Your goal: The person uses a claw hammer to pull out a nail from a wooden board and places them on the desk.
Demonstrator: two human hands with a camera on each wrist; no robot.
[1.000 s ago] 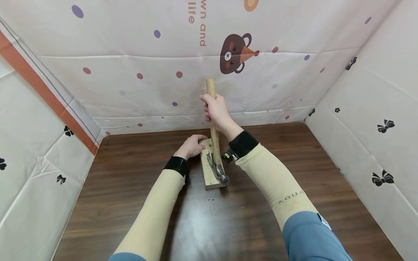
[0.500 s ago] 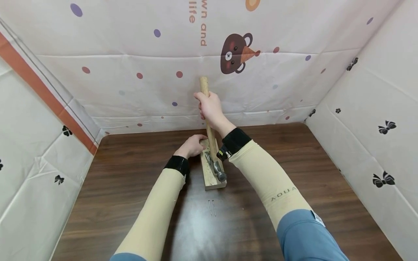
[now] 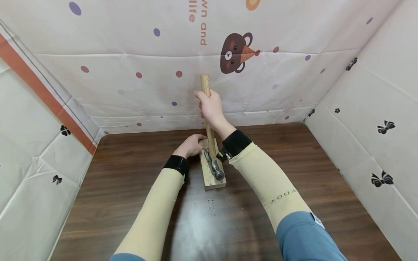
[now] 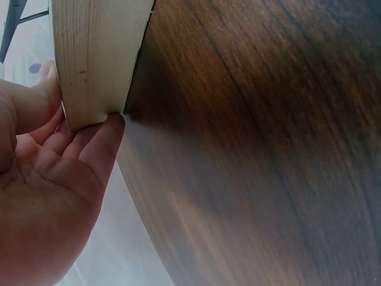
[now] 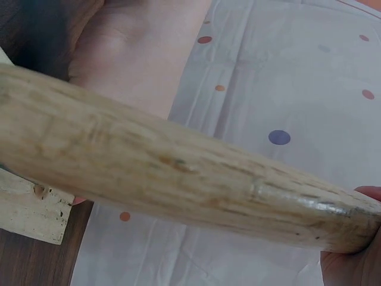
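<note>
My right hand (image 3: pixel 211 107) grips the wooden handle of a claw hammer (image 3: pixel 212 145) partway up. The handle rises toward the back wall, and the steel head (image 3: pixel 217 172) is low over a wooden block (image 3: pixel 207 174). In the right wrist view the handle (image 5: pixel 178 170) fills the middle. At the block's far end, my left hand (image 3: pixel 191 145) holds it, thumb on the upper face and fingers on the end. The left wrist view shows a thin nail (image 4: pixel 33 17) sticking out of the block (image 4: pixel 95 65), with grey hammer metal (image 4: pixel 8 27) at its outer end.
Two loose nails (image 3: pixel 211 207) lie side by side on the dark wooden table (image 3: pixel 130 203), in front of the block. A printed cloth wall (image 3: pixel 147 94) stands close behind the table's back edge. White patterned sheets (image 3: pixel 359 119) flank both sides.
Over the last second my right hand and the hammer have shifted left, and the hammer head has moved slightly left and back over the block. My left hand and the block stay in place.
</note>
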